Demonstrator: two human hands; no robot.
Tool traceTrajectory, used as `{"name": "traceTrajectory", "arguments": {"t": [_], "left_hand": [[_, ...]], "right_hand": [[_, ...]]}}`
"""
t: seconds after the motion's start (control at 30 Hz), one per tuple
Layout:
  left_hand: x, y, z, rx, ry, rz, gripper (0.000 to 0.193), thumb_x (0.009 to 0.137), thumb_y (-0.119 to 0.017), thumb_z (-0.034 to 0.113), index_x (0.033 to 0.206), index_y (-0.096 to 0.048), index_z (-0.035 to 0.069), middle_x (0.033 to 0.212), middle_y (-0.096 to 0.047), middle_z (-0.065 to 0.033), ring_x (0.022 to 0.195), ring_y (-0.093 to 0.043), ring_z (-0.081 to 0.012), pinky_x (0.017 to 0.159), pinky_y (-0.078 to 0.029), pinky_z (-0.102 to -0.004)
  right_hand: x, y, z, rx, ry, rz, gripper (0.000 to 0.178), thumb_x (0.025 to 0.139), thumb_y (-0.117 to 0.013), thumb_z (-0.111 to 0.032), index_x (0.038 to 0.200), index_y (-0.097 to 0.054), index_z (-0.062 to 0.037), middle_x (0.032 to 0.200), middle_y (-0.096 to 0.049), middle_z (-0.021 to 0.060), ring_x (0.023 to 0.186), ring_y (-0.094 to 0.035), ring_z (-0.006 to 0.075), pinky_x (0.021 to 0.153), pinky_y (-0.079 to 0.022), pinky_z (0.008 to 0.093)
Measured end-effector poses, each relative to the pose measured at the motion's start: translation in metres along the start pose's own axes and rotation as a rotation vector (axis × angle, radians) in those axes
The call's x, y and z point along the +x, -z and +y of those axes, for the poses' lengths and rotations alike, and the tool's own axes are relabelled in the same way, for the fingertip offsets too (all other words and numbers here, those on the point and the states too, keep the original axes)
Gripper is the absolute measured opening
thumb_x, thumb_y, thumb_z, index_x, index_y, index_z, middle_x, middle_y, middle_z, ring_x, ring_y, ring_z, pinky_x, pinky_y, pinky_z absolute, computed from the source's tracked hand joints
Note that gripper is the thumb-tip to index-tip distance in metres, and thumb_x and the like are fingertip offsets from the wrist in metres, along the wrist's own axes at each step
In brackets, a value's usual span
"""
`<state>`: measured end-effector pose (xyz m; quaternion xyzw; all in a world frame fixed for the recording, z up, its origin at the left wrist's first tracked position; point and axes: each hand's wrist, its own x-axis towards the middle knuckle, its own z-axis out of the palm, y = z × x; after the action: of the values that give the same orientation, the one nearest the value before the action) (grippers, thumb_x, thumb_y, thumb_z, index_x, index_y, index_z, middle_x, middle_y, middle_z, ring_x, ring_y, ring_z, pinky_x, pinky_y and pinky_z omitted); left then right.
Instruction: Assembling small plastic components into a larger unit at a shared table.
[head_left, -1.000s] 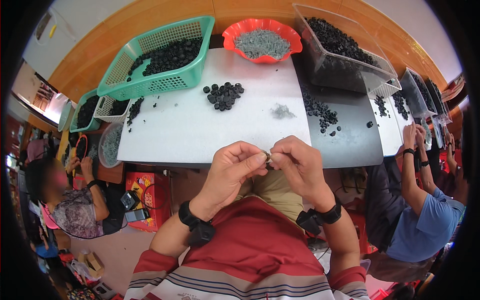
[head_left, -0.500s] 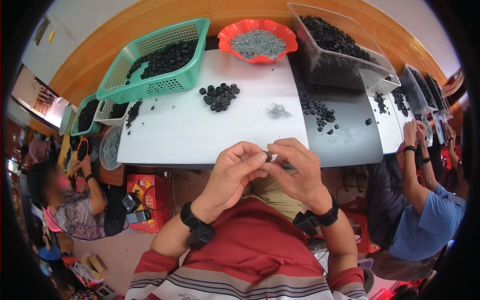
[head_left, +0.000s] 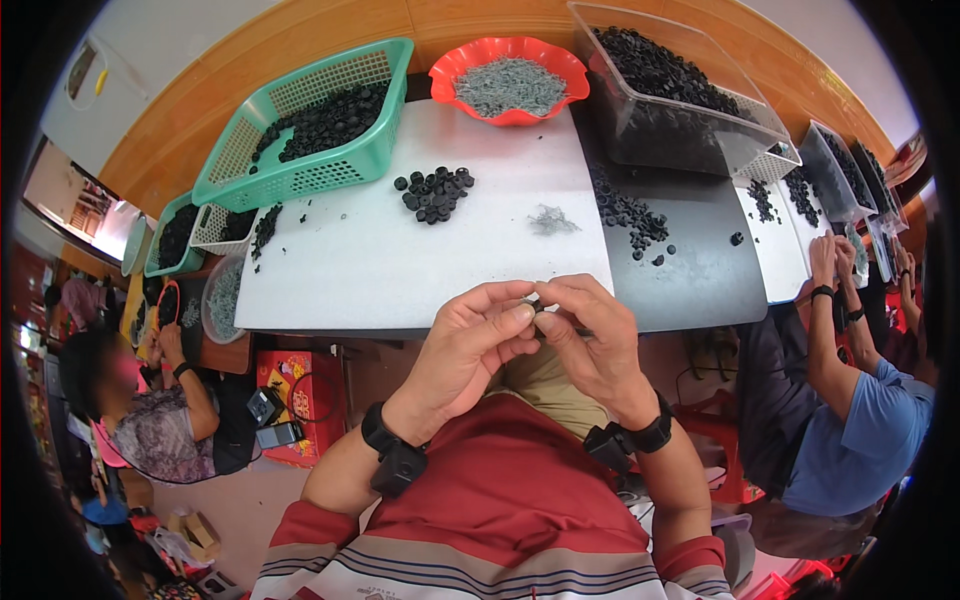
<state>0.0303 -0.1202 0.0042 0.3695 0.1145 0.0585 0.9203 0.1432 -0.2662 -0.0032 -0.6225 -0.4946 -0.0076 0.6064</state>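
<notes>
Both my hands meet in front of the table's near edge, over my lap. Between the fingertips of my left hand (head_left: 478, 335) and my right hand (head_left: 592, 335) is a small black round part (head_left: 534, 304), mostly covered by the fingers. My left thumb and forefinger pinch it from one side. The right thumb and forefinger close on it from the other. On the white board (head_left: 370, 275) beyond lie a cluster of black round caps (head_left: 435, 194) and a small heap of thin grey pins (head_left: 553, 220).
A green basket (head_left: 330, 172) of black parts, a red scalloped bowl (head_left: 510, 118) of grey pins and a clear bin (head_left: 680, 145) of black parts line the back. More black pieces (head_left: 632, 218) lie on the dark mat. People work at left and right.
My hands stay together at the same place. The right thumb has shifted slightly around the part, and more of its black surface shows between the fingertips.
</notes>
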Motion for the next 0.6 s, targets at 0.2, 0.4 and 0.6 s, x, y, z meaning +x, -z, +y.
{"name": "traceTrajectory", "arguments": {"t": [0.2, 0.4, 0.6], "left_hand": [[0.0003, -0.0019, -0.0020, 0.022, 0.005, 0.015, 0.031, 0.100, -0.064, 0.008, 0.130, -0.063, 0.000, 0.104, -0.070, -0.0065, 0.091, -0.068, -0.0117, 0.083, -0.060, -0.0271], [0.0015, -0.0051, -0.0027, 0.029, 0.002, 0.036, 0.032, 0.101, -0.063, 0.010, 0.131, -0.062, -0.001, 0.108, -0.070, -0.0078, 0.093, -0.068, -0.0119, 0.084, -0.059, -0.0267], [0.0011, -0.0073, -0.0055, 0.060, -0.010, 0.078, 0.032, 0.101, -0.064, 0.011, 0.130, -0.063, -0.001, 0.111, -0.070, -0.0081, 0.093, -0.068, -0.0118, 0.085, -0.058, -0.0260]], "right_hand": [[-0.0060, -0.0036, 0.0014, 0.079, -0.053, 0.083, 0.021, 0.088, -0.072, 0.004, 0.109, -0.068, 0.0002, 0.101, -0.067, 0.0135, 0.077, -0.068, 0.0178, 0.063, -0.056, 0.0299], [-0.0090, -0.0086, 0.0070, 0.019, -0.008, 0.148, 0.023, 0.085, -0.075, 0.005, 0.107, -0.070, -0.0001, 0.100, -0.067, 0.0125, 0.075, -0.067, 0.0168, 0.061, -0.055, 0.0273], [-0.0089, -0.0084, 0.0043, -0.065, 0.047, 0.167, 0.026, 0.082, -0.076, 0.006, 0.107, -0.071, -0.0004, 0.099, -0.067, 0.0117, 0.068, -0.066, 0.0159, 0.057, -0.053, 0.0269]]}}
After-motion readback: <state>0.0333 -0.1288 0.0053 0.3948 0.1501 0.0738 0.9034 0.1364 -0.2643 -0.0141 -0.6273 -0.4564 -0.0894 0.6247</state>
